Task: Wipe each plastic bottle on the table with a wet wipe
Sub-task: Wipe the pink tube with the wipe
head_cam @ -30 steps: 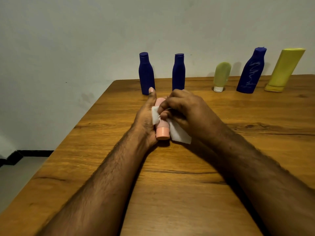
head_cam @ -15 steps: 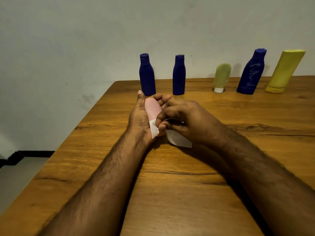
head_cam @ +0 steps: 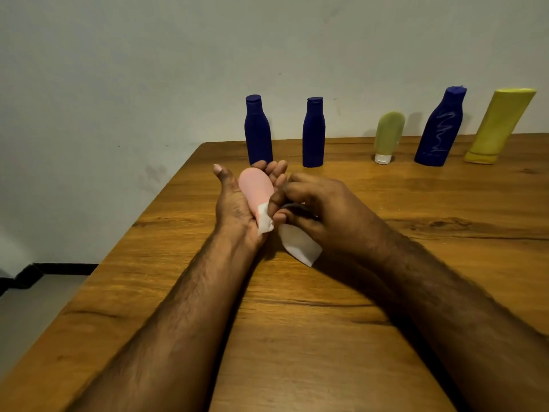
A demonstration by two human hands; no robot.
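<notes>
Just above the table, the left hand held the pink bottle, with its fingers curled up behind it and its thumb sticking out. The right hand pinched the white wet wipe against the low end of the bottle. Far back by the wall stood two dark blue bottles, a small green tube, a bigger blue bottle and a yellow tube.
</notes>
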